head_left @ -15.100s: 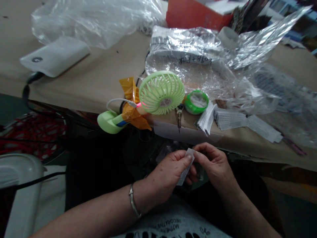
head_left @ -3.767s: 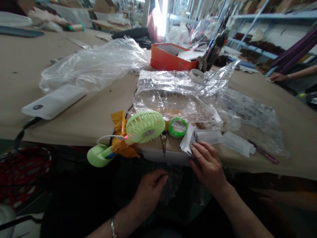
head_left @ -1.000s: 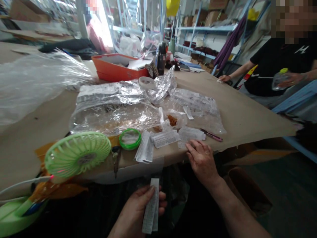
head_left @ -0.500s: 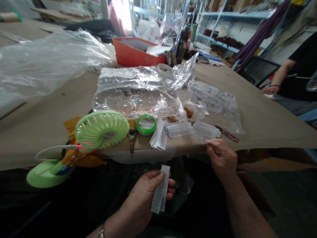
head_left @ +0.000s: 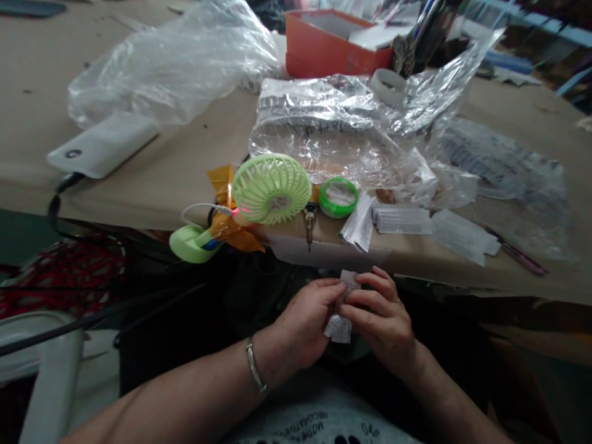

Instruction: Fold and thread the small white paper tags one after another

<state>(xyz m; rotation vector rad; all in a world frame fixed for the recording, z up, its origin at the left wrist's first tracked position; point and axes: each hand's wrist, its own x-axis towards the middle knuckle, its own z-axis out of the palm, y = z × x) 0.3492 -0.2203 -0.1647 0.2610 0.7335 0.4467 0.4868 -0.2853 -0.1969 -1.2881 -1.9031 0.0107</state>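
Note:
Both hands meet over my lap, just below the table's front edge. My left hand (head_left: 303, 320) and my right hand (head_left: 383, 320) pinch the same small stack of white printed paper labels (head_left: 340, 327), thumbs and fingers closed on it. On the table edge above them lie several more stacks of white labels (head_left: 401, 219), fanned side by side. A light-green handheld fan (head_left: 271, 188) lies to the left of those stacks, with a green tape roll (head_left: 338, 197) beside it.
Crumpled clear plastic bags (head_left: 333, 123) cover the brown paper-covered table (head_left: 176, 166). An orange box (head_left: 333, 43) stands at the back. A white power bank (head_left: 104, 145) with a black cable lies at left. A pen (head_left: 520, 256) lies at right.
My right hand left the table edge and joined my left hand on the label stack over my lap. The view dropped from the room down to the table and my hands.

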